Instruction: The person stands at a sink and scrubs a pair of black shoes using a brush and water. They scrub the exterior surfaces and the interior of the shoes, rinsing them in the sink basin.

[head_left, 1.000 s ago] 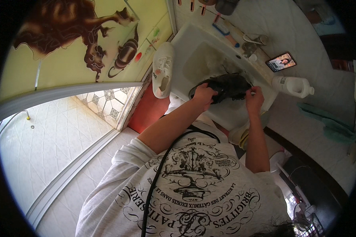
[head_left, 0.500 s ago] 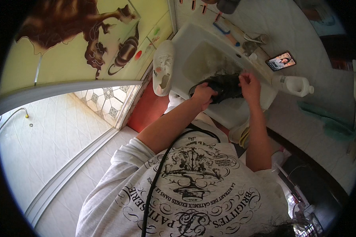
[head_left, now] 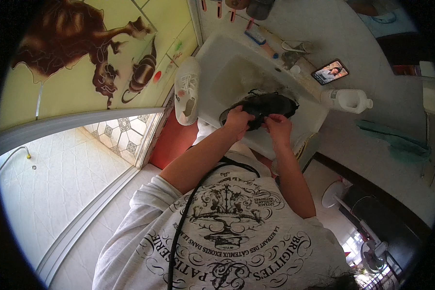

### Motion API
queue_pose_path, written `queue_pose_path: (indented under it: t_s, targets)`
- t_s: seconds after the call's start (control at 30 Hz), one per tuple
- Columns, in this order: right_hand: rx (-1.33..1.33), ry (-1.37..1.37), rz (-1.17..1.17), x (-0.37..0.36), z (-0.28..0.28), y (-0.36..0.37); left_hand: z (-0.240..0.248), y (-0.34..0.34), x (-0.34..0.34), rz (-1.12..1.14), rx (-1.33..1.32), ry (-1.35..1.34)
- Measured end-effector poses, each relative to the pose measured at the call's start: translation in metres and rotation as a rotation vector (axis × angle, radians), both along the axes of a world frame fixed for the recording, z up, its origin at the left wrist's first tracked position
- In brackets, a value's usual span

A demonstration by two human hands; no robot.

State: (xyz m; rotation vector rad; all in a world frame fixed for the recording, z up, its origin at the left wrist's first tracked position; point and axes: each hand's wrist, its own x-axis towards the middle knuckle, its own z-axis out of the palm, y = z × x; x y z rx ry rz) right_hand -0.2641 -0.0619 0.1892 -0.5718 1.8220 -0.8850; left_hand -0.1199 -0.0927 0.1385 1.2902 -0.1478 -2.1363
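Observation:
A wet black shoe (head_left: 269, 104) lies sideways over the near part of the white sink (head_left: 210, 60), above cloudy water. My left hand (head_left: 238, 121) is closed around the shoe's left part, its fingers on the near side. Beside it, my right hand (head_left: 278, 128) has its thumb and fingertips pinched together against the near edge of the shoe. Whatever is between those right fingertips is too small to make out. On the sink's left rim rests a white lace-up shoe (head_left: 186, 92).
Along the sink's back ledge lie a blue and orange brush (head_left: 261, 44) and a small whitish dish-like item (head_left: 297, 46). A lit phone (head_left: 329, 71) and a white handled jug (head_left: 348, 100) are to the right. At left stands a yellow patterned panel (head_left: 145, 43).
My right hand has come down and left from the shoe's right end to near my left hand. The shoe now lies flatter and wider across the sink. My view has shifted slightly.

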Motion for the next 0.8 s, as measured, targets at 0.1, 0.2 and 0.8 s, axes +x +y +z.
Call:
queue_pose_path:
  t_s: [0.1, 0.2, 0.8]
  targets:
    - [-0.001, 0.023, -0.037, 0.002, -0.001, -0.001, 0.006, 0.0, -0.001, 0.005, -0.018, -0.002]
    - [-0.003, -0.038, -0.077, 0.001, -0.004, -0.002, 0.008, 0.0, 0.0, 0.034, -0.032, 0.033]
    - [0.167, -0.391, 0.009, -0.02, 0.001, -0.001, 0.007, -0.005, -0.001, -0.002, -0.025, -0.057]
